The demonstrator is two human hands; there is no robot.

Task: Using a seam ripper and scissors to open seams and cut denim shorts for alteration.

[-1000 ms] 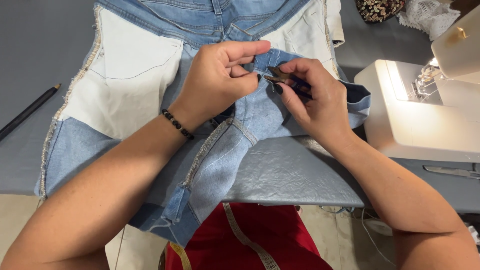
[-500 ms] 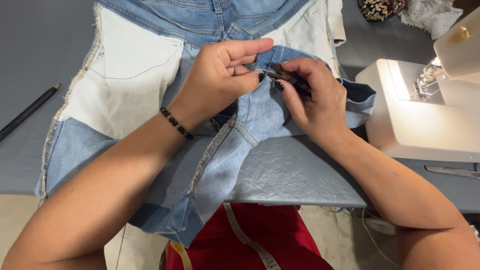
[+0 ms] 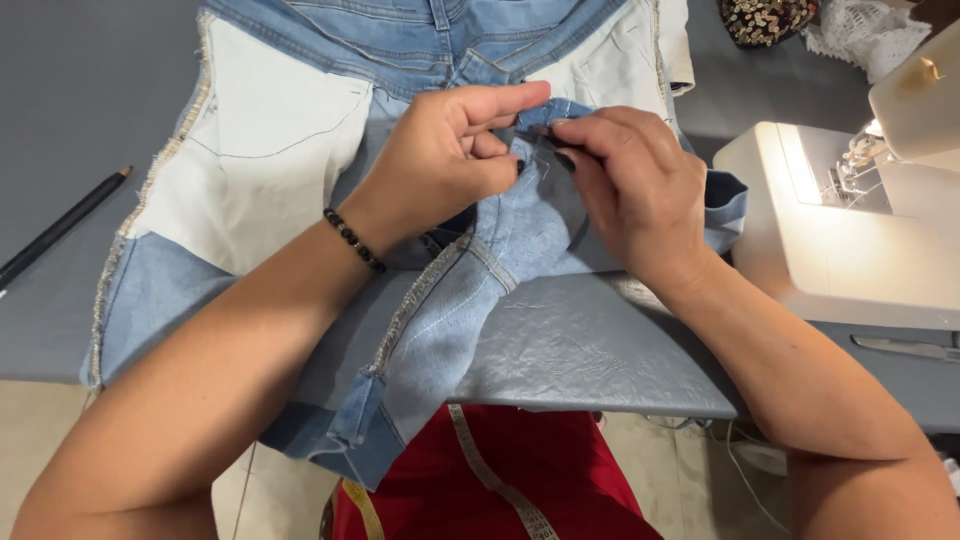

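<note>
Barely shifted, left hand (image 3: 450, 150) and right hand (image 3: 630, 190) both pinch the denim jeans (image 3: 500, 240) fold, sewing machine (image 3: 850, 230) nearby.

Grey table (image 3: 600, 350) – jeans (image 3: 250, 180), pencil (image 3: 60, 228), sewing mach. (image 3: 850, 240)

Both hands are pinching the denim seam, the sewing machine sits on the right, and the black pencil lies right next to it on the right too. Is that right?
Not quite. The head view shows the left hand and right hand pinching the denim, with the sewing machine on the right. But the black pencil lies on the far left of the grey table, well away from the machine.
</note>
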